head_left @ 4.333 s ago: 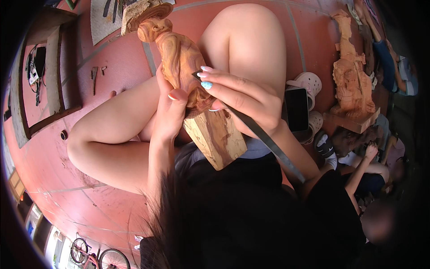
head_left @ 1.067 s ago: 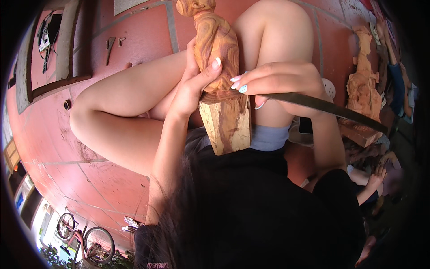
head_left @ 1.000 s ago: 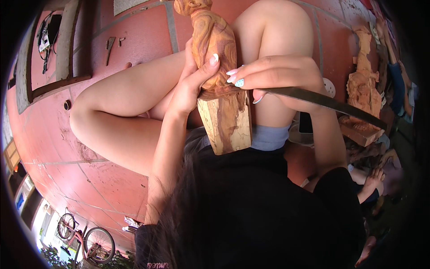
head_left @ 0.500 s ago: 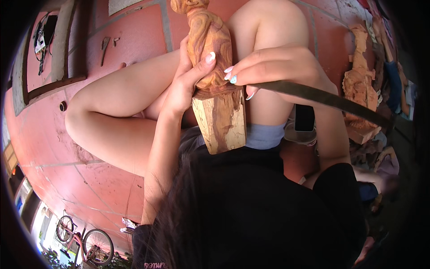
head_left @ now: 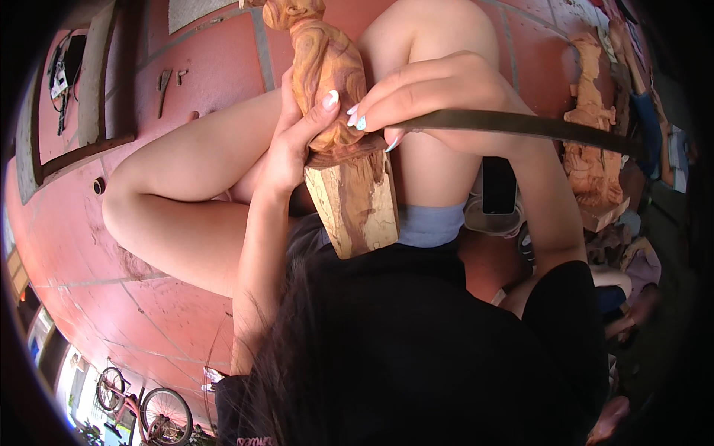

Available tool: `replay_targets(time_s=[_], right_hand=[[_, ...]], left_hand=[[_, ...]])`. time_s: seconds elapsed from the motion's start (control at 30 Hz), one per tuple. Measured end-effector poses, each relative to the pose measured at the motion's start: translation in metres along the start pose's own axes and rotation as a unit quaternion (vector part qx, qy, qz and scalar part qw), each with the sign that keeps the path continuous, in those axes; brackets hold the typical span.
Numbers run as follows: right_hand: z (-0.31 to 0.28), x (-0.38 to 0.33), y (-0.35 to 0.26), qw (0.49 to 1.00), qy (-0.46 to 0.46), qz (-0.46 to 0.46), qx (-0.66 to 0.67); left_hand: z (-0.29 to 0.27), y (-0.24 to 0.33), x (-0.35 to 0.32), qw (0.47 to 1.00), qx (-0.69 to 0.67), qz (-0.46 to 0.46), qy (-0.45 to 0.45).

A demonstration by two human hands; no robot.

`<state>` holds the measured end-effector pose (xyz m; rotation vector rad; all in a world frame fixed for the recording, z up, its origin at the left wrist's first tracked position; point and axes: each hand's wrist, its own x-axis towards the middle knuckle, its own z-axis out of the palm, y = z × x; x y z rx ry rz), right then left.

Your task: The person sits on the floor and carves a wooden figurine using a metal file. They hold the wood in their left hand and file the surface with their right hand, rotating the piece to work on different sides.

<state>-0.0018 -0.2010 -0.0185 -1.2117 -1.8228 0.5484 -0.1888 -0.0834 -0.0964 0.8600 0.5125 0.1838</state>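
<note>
A carved wooden figure [head_left: 327, 70] with swirling brown grain leans between my legs. Its uncarved, pale block base [head_left: 353, 208] points toward my lap. My left hand [head_left: 297, 137] is closed round the figure's lower left side, the thumb lying along its surface. On the other side, my right hand [head_left: 454, 93] pinches the near end of a long brown strip [head_left: 513, 124], which looks like sandpaper. Those fingertips press against the figure just above the base. From there the strip arches off to the right past my wrist.
Another carved wooden piece [head_left: 595, 141] lies at the right, with people's limbs beyond it. A phone [head_left: 499, 186] rests on a container [head_left: 491, 220] beside my right thigh. Small tools [head_left: 163, 91] and a wooden frame [head_left: 93, 89] are on the red tiles at left; a bicycle [head_left: 141, 409] stands behind.
The strip's free end has swung up, from sloping down to the right into a flatter arch. The figure and both hands sit slightly further left in view; both grips stay the same.
</note>
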Motion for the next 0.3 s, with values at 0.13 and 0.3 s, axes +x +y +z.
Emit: replay_targets(time_s=[0.13,0.3], right_hand=[[-0.005,-0.002,-0.008,0.995,-0.048,0.070,0.048],[-0.031,-0.017,0.000,0.990,0.065,0.061,0.108]], left_hand=[[0.000,-0.006,-0.002,0.999,0.026,0.028,-0.017],[-0.010,-0.003,0.004,1.000,0.019,0.007,-0.005]])
